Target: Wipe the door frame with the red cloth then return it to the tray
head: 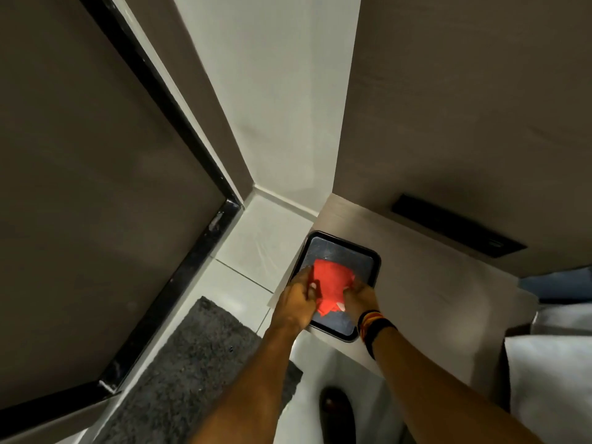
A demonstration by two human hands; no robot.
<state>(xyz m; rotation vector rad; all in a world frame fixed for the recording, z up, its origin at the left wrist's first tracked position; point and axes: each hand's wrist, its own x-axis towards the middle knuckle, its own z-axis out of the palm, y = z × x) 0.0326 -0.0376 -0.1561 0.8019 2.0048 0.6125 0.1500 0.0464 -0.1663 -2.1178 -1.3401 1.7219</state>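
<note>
Red cloth (331, 288) bunched in black tray (373, 254), long axis running near to far. Tray sits on pale low ledge (426, 283), right of door. Left hand (296, 301) clamped on cloth's left edge, right hand (360, 298) pinching its right edge; both equally near. Door frame (179, 251), black, lies well left of tray, across white floor tiles (256, 238). Grey mat (198, 357) near frame's foot. Nothing seems to block path leftward.

Domestic interior, apparently a bedroom entrance or hallway. Brown door (80, 187) with black trim (179, 129), white tiled floor (256, 245), grey mat (198, 357) at the threshold, pale wood-grain ledge (432, 283), white bedding (551, 373) at right edge.
</note>
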